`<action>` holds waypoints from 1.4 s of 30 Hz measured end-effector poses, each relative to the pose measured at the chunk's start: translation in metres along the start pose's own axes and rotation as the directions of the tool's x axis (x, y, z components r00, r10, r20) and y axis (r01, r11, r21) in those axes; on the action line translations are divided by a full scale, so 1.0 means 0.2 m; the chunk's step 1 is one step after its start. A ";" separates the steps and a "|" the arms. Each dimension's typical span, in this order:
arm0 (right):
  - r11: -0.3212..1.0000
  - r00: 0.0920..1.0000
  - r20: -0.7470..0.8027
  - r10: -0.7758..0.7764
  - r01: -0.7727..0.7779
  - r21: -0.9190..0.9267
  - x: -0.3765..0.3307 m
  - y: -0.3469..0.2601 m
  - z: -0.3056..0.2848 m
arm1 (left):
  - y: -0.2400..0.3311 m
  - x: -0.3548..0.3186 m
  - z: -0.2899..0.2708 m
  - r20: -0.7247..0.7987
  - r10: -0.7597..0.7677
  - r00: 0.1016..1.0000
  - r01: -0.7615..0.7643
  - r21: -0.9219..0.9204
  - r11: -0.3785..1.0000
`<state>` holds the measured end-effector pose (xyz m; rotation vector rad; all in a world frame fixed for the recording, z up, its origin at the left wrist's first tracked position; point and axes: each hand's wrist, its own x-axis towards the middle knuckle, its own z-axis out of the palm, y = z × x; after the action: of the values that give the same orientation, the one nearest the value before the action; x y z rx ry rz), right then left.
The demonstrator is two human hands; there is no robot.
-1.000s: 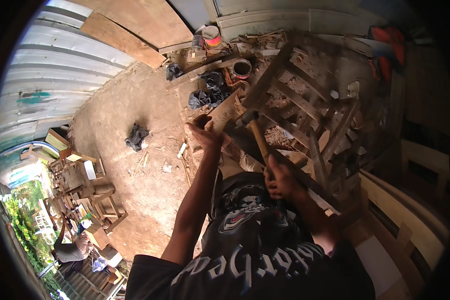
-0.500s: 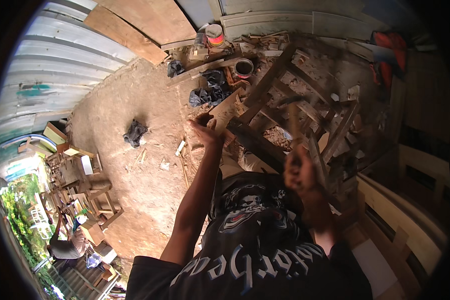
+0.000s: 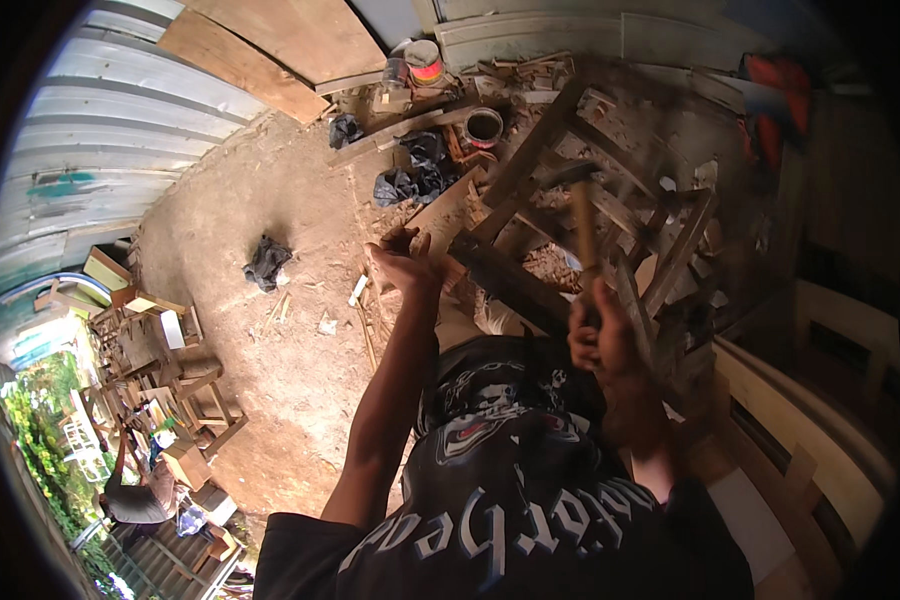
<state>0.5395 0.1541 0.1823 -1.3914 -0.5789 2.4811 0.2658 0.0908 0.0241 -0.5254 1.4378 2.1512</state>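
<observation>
Right bare hand [image 3: 606, 330]: gripping wooden-handled, dark-headed hammer [image 3: 584, 225], upright right of frame centre.
Left bare hand [image 3: 404, 265]: half-curled, left of centre; cannot tell if holding anything.
Dark, straight wooden beam [image 3: 513, 283]: slanting rightward, mid-frame.

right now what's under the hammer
Below the hammer, held in the right hand, parts of a wooden frame and scattered debris show. What its head, handle and the hand cover can't be seen.
</observation>
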 end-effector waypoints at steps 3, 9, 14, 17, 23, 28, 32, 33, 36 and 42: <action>0.964 0.982 -0.054 -0.181 0.188 0.190 0.02 -0.02 0.02 | 0.00 0.00 -0.01 -0.043 0.019 0.999 -0.019 -0.004 1.000; 0.938 0.946 0.003 0.325 -0.322 -0.126 -0.02 0.15 0.12 | -0.01 0.00 0.01 -0.066 0.010 0.998 -0.012 -0.019 1.000; 0.947 0.970 -0.183 -0.161 0.204 0.248 -0.02 -0.25 0.03 | -0.02 0.02 -0.04 0.001 0.065 0.998 -0.065 0.005 0.998; 0.700 0.770 -0.362 -0.526 0.633 0.330 0.06 -0.28 0.10 | -0.02 -0.01 -0.02 -0.014 0.049 0.999 -0.049 -0.021 0.999; 0.922 0.963 0.012 0.268 -0.253 -0.294 -0.06 0.10 0.15 | -0.05 0.03 -0.10 -0.088 0.036 0.995 -0.040 -0.043 0.998; 0.976 0.987 0.037 -0.154 0.147 0.164 0.02 -0.02 0.10 | 0.00 -0.02 -0.06 0.070 0.108 0.992 -0.110 0.035 0.993; 0.993 0.991 -0.075 0.112 -0.115 -0.040 0.00 0.16 0.11 | -0.01 -0.01 -0.01 0.045 0.106 0.993 -0.108 0.040 0.993; 0.942 0.946 -0.030 0.324 -0.325 -0.077 -0.02 0.17 0.14 | -0.02 -0.01 -0.02 0.043 0.107 0.993 -0.109 0.037 0.993; 0.952 0.957 -0.003 0.291 -0.289 0.104 -0.01 0.14 0.03 | -0.04 0.01 -0.04 -0.054 0.070 0.996 -0.070 0.008 0.998; 0.721 0.743 -0.365 -0.561 0.655 0.226 -0.02 -0.34 0.08 | 0.00 -0.03 -0.05 -0.001 0.109 0.994 -0.109 -0.010 0.994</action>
<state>0.5290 0.2102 0.2231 -1.1287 -0.4277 1.7130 0.2703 0.0812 0.0240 -0.4597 1.4884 2.2439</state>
